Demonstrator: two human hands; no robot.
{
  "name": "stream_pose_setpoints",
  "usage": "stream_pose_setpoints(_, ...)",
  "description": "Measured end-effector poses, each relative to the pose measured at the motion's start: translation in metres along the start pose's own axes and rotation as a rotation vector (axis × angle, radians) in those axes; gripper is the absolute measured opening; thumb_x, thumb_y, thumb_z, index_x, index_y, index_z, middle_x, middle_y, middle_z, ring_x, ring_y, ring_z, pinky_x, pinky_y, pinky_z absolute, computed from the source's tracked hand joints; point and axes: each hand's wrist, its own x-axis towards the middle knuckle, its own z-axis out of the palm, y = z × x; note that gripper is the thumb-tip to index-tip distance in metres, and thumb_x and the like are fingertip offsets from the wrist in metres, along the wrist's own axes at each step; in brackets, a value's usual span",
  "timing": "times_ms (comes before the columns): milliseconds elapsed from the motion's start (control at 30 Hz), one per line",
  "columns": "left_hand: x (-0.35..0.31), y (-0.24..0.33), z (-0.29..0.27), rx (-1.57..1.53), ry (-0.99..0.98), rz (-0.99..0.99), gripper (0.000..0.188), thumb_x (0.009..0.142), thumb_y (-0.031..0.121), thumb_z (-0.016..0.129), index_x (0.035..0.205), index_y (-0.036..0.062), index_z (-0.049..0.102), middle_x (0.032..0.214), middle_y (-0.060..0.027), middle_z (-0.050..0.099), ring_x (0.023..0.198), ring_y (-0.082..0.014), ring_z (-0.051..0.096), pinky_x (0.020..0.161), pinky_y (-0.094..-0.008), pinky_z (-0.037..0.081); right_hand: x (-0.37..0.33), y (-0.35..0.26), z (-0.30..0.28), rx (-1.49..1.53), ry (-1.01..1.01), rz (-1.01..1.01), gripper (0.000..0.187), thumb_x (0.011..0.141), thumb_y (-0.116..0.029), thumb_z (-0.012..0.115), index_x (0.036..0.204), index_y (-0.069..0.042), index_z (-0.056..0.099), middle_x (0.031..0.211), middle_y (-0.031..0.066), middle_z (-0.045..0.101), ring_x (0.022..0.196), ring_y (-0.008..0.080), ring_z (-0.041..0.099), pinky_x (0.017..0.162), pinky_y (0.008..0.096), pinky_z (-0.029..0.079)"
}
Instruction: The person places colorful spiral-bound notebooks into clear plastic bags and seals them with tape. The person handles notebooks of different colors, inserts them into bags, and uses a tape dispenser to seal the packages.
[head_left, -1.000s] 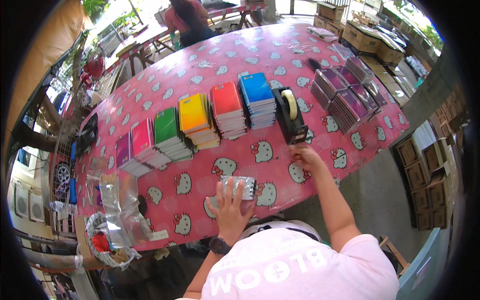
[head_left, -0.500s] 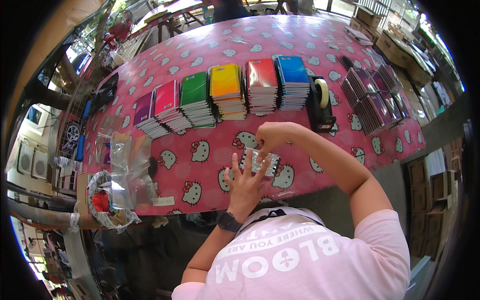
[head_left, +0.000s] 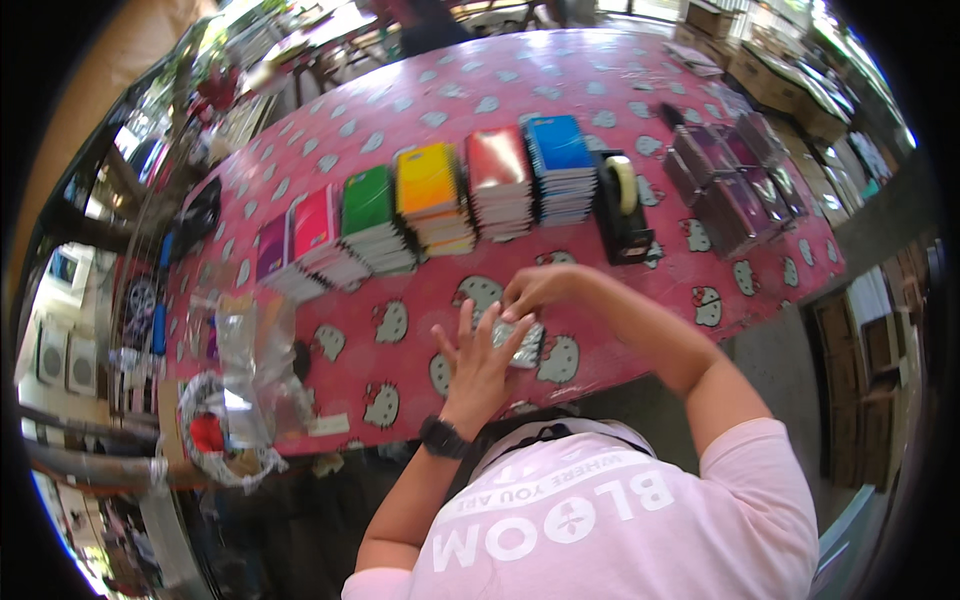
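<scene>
A small packet, silvery and shiny like clear plastic, with a dark spiral-like edge in the earlier picture, lies on the pink table near its front edge. My left hand, a dark watch on its wrist, rests on the packet's left side with its fingers spread. At the packet's far edge my right hand is closed, thumb and fingers pressed together near my left fingertips. What it pinches is too small to make out. Beyond stand stacks of spiral notebooks: purple, pink, green, yellow, red and blue.
Right of the blue stack is a black tape dispenser. Bundles of purple notebooks sit at the table's right. Clear plastic bags lie at the left, above a plastic-lined bin. Cardboard boxes stand beyond the right edge.
The whole view has shifted slightly. My right hand has drawn closer to my left fingertips over the packet's far edge, and the packet looks turned a little.
</scene>
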Motion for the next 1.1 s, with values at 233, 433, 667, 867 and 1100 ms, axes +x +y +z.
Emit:
stream_pose_setpoints(233,0.032,-0.015,-0.012,-0.218,0.069,0.131,0.077,0.061,0.02,0.078,0.129,0.0121,0.042,0.112,-0.0083,0.056,0.108,-0.0339,0.05,0.104,-0.0599,0.009,-0.047,0.02,0.07,0.302,0.952,-0.257,0.051,0.072,-0.042,0.075,0.096,-0.001,0.055,0.075,0.0081,0.061,0.067,0.015,0.057,0.061,0.0302,0.047)
stream_pose_setpoints(433,0.118,0.038,0.007,-0.899,0.165,-0.231,0.078,0.072,0.019,0.077,0.132,0.0029,0.03,0.109,-0.0162,0.054,0.097,-0.0202,0.054,0.075,-0.0344,0.049,-0.136,-0.014,0.105,-0.522,1.456,-0.136,0.098,0.053,-0.035,0.083,0.132,-0.005,0.035,0.131,0.019,0.036,0.12,0.0356,0.036,0.097,0.0475,0.032)
stream_pose_setpoints(667,0.17,0.09,-0.009,-1.054,0.277,-0.075,0.075,0.075,0.02,0.071,0.137,0.0048,0.031,0.141,-0.0182,0.031,0.13,-0.0278,0.032,0.104,-0.0407,0.028,-0.225,0.051,-0.019,-0.513,1.772,-0.09,0.094,0.05,-0.023,0.077,0.134,-0.011,0.035,0.13,0.0191,0.034,0.121,0.0388,0.032,0.097,0.0509,0.032)
stream_pose_setpoints(867,0.15,0.064,-0.006,-1.189,0.088,-0.39,0.052,0.076,0.018,0.068,0.123,0.0062,0.05,0.139,-0.0131,0.036,0.13,-0.0257,0.033,0.104,-0.0411,0.028,-0.323,0.089,-0.213,-0.684,1.838,0.392,0.091,0.053,-0.035,0.075,0.134,-0.021,0.036,0.134,0.0147,0.034,0.123,0.0359,0.032,0.097,0.0548,0.031)
stream_pose_setpoints(1100,0.113,0.029,-0.003,-1.061,0.342,-0.808,0.045,0.076,0.005,0.063,0.12,0.0001,0.051,0.133,-0.0125,0.043,0.121,-0.023,0.042,0.1,-0.033,0.033,-0.325,0.124,-0.287,-0.591,1.34,1.047,0.097,0.059,-0.055,0.068,0.141,-0.025,0.026,0.148,0.0145,0.012,0.137,0.0343,0.009,0.108,0.0575,0.011)
